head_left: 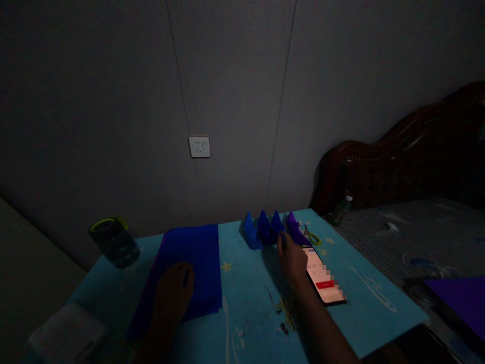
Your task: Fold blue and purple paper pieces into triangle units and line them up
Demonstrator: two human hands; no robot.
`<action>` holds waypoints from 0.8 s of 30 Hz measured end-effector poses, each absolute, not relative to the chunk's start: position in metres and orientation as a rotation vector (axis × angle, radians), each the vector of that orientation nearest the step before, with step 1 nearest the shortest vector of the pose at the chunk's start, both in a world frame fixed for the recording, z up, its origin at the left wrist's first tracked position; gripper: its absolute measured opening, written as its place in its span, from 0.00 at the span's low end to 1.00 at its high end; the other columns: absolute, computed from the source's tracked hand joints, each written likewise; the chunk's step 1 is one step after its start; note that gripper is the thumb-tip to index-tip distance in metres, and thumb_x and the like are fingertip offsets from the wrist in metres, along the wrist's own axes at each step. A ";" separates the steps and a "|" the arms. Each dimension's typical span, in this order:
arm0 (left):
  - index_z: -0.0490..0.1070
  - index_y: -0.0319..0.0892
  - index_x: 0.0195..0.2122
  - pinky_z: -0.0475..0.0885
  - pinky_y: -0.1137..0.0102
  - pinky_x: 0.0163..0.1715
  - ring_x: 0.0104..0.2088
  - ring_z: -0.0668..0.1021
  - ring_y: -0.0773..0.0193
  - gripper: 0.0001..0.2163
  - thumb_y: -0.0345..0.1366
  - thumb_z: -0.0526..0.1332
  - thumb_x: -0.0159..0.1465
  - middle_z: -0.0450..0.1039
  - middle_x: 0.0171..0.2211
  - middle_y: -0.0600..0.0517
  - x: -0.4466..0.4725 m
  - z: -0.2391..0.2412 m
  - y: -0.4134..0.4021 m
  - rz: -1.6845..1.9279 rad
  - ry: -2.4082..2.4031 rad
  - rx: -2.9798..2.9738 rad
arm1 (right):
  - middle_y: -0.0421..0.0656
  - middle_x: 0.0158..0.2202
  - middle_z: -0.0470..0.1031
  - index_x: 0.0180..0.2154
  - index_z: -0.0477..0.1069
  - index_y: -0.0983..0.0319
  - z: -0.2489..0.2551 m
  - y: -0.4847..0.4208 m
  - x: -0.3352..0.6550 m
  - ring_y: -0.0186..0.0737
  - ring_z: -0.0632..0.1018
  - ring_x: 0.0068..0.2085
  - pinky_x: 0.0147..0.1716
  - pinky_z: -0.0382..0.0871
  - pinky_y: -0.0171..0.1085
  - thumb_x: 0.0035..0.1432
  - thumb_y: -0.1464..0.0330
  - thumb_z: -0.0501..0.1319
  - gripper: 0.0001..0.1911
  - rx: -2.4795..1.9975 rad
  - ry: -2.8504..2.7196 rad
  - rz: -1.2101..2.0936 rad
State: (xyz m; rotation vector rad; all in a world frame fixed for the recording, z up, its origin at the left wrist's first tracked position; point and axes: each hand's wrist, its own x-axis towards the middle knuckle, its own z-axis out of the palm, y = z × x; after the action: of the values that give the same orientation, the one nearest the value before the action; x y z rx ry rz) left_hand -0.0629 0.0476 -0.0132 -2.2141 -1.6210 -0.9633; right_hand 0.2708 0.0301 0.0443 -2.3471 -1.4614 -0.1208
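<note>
My left hand [174, 289] rests on a stack of blue paper sheets [200, 253], its fingers loosely bent, with a gap between thumb and fingers and nothing seen in it. Beyond the stack, several folded paper boats stand in a row near the table's back edge. A lighter blue boat [250, 234] is leftmost, then come a dark blue boat [262, 227] and another dark blue boat [276, 225]. A purple boat [296, 231] stands at the right end. My right hand [293, 257] pinches the near corner of the third boat; its fingertips are partly hidden.
A lit phone [324, 278] lies beside my right forearm, with yellow-green-handled scissors [313, 237] behind it. Small trinkets [285, 314] lie nearer. A water cup [115, 242] and a pale packet [68, 332] are at left. A bed [401, 232] with a bottle [343, 210] is at right.
</note>
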 end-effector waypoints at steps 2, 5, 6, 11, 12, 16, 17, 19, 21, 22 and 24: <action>0.75 0.38 0.37 0.74 0.60 0.43 0.38 0.79 0.54 0.14 0.37 0.50 0.67 0.79 0.37 0.42 -0.062 -0.013 0.048 -0.979 -1.601 -2.214 | 0.51 0.38 0.81 0.57 0.67 0.61 0.044 0.031 0.283 0.48 0.81 0.37 0.32 0.66 0.38 0.69 0.60 0.47 0.22 -2.416 -1.444 -0.085; 0.75 0.38 0.37 0.74 0.60 0.43 0.38 0.79 0.54 0.14 0.37 0.51 0.67 0.78 0.37 0.41 -0.061 -0.014 0.049 -1.001 -1.582 -2.211 | 0.52 0.38 0.80 0.52 0.71 0.60 0.042 0.034 0.292 0.50 0.80 0.38 0.33 0.67 0.40 0.69 0.60 0.46 0.21 -2.465 -1.452 0.013; 0.75 0.38 0.37 0.74 0.60 0.43 0.39 0.79 0.54 0.14 0.37 0.51 0.67 0.78 0.37 0.41 -0.062 -0.015 0.048 -0.997 -1.579 -2.209 | 0.52 0.38 0.80 0.50 0.72 0.60 0.041 0.036 0.294 0.50 0.80 0.39 0.34 0.67 0.40 0.69 0.60 0.46 0.21 -2.474 -1.450 0.036; 0.74 0.39 0.37 0.74 0.59 0.43 0.39 0.79 0.53 0.14 0.37 0.50 0.67 0.78 0.37 0.42 -0.063 -0.018 0.048 -0.962 -1.575 -2.212 | 0.52 0.37 0.80 0.42 0.75 0.62 0.038 0.042 0.299 0.50 0.80 0.39 0.35 0.67 0.40 0.69 0.60 0.45 0.21 -2.536 -1.408 0.041; 0.74 0.38 0.37 0.74 0.59 0.43 0.39 0.79 0.53 0.14 0.37 0.50 0.67 0.78 0.38 0.42 -0.063 -0.018 0.049 -0.956 -1.575 -2.221 | 0.53 0.37 0.79 0.42 0.74 0.62 0.037 0.043 0.301 0.50 0.80 0.39 0.36 0.67 0.40 0.69 0.60 0.45 0.22 -2.549 -1.393 0.034; 0.74 0.38 0.39 0.73 0.59 0.45 0.41 0.79 0.53 0.14 0.38 0.50 0.67 0.78 0.38 0.42 -0.063 -0.018 0.049 -0.958 -1.611 -2.242 | 0.54 0.38 0.79 0.43 0.74 0.63 0.037 0.043 0.306 0.51 0.80 0.40 0.37 0.68 0.41 0.69 0.61 0.44 0.22 -2.564 -1.353 0.015; 0.74 0.38 0.39 0.73 0.59 0.45 0.41 0.79 0.53 0.14 0.38 0.50 0.67 0.78 0.38 0.42 -0.062 -0.018 0.049 -0.963 -1.634 -2.239 | 0.55 0.38 0.79 0.43 0.74 0.63 0.037 0.043 0.307 0.51 0.80 0.40 0.37 0.68 0.42 0.69 0.61 0.44 0.22 -2.560 -1.349 0.009; 0.74 0.40 0.38 0.73 0.59 0.46 0.41 0.79 0.53 0.14 0.38 0.50 0.67 0.78 0.39 0.42 -0.061 -0.016 0.048 -0.959 -1.685 -2.240 | 0.55 0.38 0.79 0.43 0.74 0.63 0.037 0.042 0.308 0.51 0.80 0.40 0.37 0.68 0.42 0.69 0.61 0.45 0.21 -2.548 -1.348 0.002; 0.74 0.41 0.38 0.73 0.59 0.47 0.42 0.79 0.54 0.13 0.38 0.50 0.66 0.78 0.40 0.42 -0.061 -0.013 0.048 -0.955 -1.727 -2.249 | 0.55 0.37 0.79 0.43 0.74 0.63 0.037 0.041 0.307 0.52 0.80 0.39 0.36 0.68 0.42 0.69 0.62 0.46 0.20 -2.535 -1.353 -0.003; 0.74 0.42 0.38 0.72 0.59 0.47 0.42 0.78 0.54 0.13 0.38 0.50 0.66 0.78 0.40 0.43 -0.061 -0.013 0.047 -0.957 -1.738 -2.255 | 0.55 0.37 0.79 0.43 0.74 0.62 0.037 0.040 0.307 0.52 0.80 0.39 0.35 0.68 0.42 0.69 0.62 0.46 0.20 -2.529 -1.357 -0.004; 0.74 0.42 0.38 0.72 0.59 0.48 0.42 0.79 0.54 0.13 0.38 0.50 0.66 0.78 0.40 0.43 -0.061 -0.012 0.047 -0.964 -1.752 -2.256 | 0.55 0.37 0.79 0.45 0.74 0.62 0.038 0.040 0.307 0.52 0.80 0.38 0.35 0.68 0.42 0.69 0.62 0.47 0.19 -2.522 -1.359 -0.008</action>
State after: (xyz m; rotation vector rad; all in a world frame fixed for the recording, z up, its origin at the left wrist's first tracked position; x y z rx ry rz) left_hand -0.0606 0.0471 -0.0121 -2.2562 -1.7521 -0.9642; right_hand 0.3069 0.0396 0.0376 -2.5216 -1.3588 -0.0076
